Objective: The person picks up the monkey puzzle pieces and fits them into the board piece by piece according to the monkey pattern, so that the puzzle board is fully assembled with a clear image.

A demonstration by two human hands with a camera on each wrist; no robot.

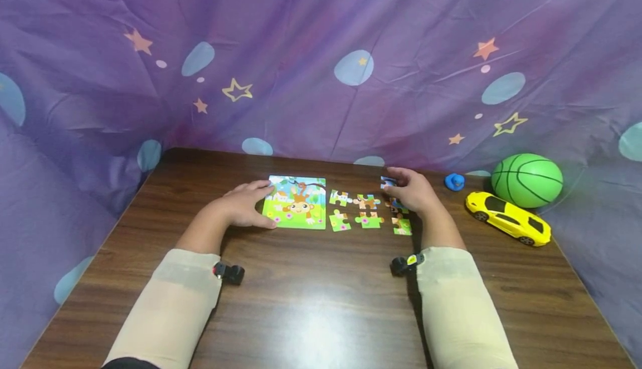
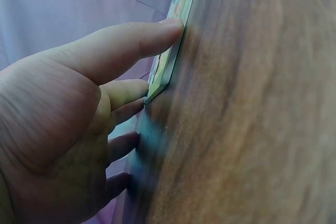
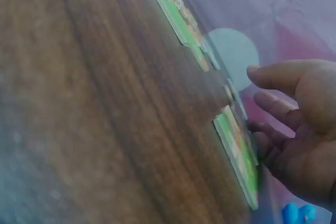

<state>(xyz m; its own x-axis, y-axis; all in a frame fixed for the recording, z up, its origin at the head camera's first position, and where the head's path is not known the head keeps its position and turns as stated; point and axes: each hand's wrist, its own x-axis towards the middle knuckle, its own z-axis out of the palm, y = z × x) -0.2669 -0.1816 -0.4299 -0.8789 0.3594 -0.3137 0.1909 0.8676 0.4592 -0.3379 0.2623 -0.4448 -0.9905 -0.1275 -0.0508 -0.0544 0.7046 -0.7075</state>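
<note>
A square puzzle board (image 1: 296,204) with a monkey picture lies at the middle of the table. My left hand (image 1: 246,204) touches its left side, fingers spread; in the left wrist view the thumb (image 2: 152,38) rests at the board's edge. To the right lie several loose jigsaw pieces, among them a flower piece (image 1: 370,221) and a piece with a green base (image 1: 402,225). My right hand (image 1: 413,190) is over the right-hand column, thumb and fingers apart beside a blue piece (image 1: 387,180). The hand partly hides another piece there.
A small blue rubber duck (image 1: 455,181), a green ball (image 1: 528,180) with black lines and a yellow toy car (image 1: 507,218) stand on the right of the wooden table (image 1: 311,291). Behind it hangs a purple curtain (image 1: 301,79) with stars and dots.
</note>
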